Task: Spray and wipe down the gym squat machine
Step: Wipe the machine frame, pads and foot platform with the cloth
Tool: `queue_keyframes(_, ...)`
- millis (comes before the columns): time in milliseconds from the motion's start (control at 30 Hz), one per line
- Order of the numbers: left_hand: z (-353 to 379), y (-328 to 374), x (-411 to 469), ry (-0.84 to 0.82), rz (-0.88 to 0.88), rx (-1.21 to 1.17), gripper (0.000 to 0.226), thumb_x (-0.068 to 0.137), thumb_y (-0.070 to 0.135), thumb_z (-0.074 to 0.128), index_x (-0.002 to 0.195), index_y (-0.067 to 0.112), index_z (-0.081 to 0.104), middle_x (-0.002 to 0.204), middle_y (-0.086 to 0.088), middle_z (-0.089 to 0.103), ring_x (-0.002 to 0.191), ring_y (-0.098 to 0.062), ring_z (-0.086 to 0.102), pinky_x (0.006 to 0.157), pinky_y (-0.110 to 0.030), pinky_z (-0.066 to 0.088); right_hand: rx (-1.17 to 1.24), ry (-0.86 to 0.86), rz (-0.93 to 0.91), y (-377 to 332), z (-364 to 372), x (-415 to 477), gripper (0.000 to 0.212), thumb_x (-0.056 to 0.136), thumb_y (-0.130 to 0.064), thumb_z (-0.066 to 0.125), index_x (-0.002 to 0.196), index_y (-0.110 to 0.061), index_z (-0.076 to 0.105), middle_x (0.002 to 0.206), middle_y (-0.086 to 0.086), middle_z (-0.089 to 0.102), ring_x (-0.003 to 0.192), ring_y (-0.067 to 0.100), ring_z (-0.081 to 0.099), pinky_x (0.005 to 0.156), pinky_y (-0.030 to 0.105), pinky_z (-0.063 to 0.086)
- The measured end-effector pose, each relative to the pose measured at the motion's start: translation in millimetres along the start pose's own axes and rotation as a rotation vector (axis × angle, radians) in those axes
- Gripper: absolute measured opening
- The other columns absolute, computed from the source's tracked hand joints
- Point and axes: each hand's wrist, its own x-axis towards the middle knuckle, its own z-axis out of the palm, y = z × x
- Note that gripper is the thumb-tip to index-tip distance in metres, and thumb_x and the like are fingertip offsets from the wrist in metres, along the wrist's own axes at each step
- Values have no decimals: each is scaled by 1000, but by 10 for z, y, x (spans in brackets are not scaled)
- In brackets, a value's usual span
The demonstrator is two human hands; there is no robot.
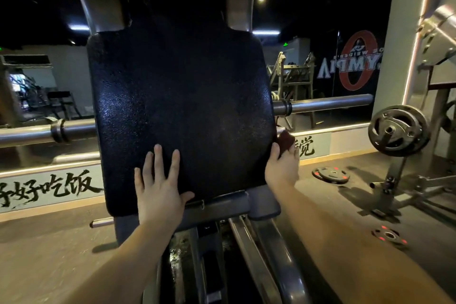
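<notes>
The squat machine's big black textured back pad [180, 106] fills the middle of the view, upright on its grey frame [222, 207]. My left hand [159, 185] lies flat on the pad's lower part, fingers spread and straight. My right hand [282, 165] is at the pad's lower right edge, fingers curled round a dark reddish cloth [286, 140] that presses against the pad's side. No spray bottle is in view.
A steel bar [328, 103] runs across behind the pad on both sides. Slanted rails [261, 261] lie below. Weight plates lie on the floor at right [330, 175] [389, 236], and a plate-loaded machine [398, 131] stands further right. A mirror wall is behind.
</notes>
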Motion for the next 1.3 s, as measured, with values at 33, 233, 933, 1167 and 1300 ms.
queue_keyframes(33, -6, -5, 3, -7, -8, 7, 111, 90, 61, 64, 162, 29, -14, 166, -10, -32, 155, -33, -20, 127, -56, -1, 100, 30, 18, -40, 86, -89, 61, 108, -48, 32, 155, -11, 42, 170, 4, 20, 158, 26, 14, 127, 54, 19)
queue_keyframes(233, 27, -2, 25, 3, -8, 7, 111, 90, 58, 66, 163, 28, -12, 166, -11, -29, 155, -33, -21, 125, -55, -5, -84, 37, -458, -136, 594, -985, 56, 108, -40, 36, 159, -17, 33, 172, 3, 11, 160, 20, 3, 130, 43, 3)
queue_keyframes(933, -189, -257, -2, -162, 129, 108, 99, 99, 44, 60, 162, 33, -15, 166, -5, -31, 156, -28, -20, 126, -49, 2, -154, -271, -639, 118, 593, -1503, 57, 104, -22, 52, 157, -21, 33, 172, 4, 11, 159, 16, -2, 129, 48, 4)
queue_keyframes(1167, -640, -537, -308, -119, 3, -557, 66, 93, 41, 72, 152, 28, 45, 150, 6, 45, 136, -16, 43, 118, -44, 35, 130, -740, -332, -591, -110, -1413, 32, 104, -50, 51, 130, -37, 64, 142, -20, 45, 145, 8, 34, 121, 27, 28)
queue_keyframes(1300, -977, -352, -360, -184, -145, -955, 36, 91, 45, 74, 122, 32, 61, 112, 13, 67, 103, -3, 65, 96, -37, 56, 252, -874, -205, -1141, -361, -1311, 30, 104, -42, 55, 95, -24, 77, 98, 5, 76, 96, 24, 73, 88, 43, 60)
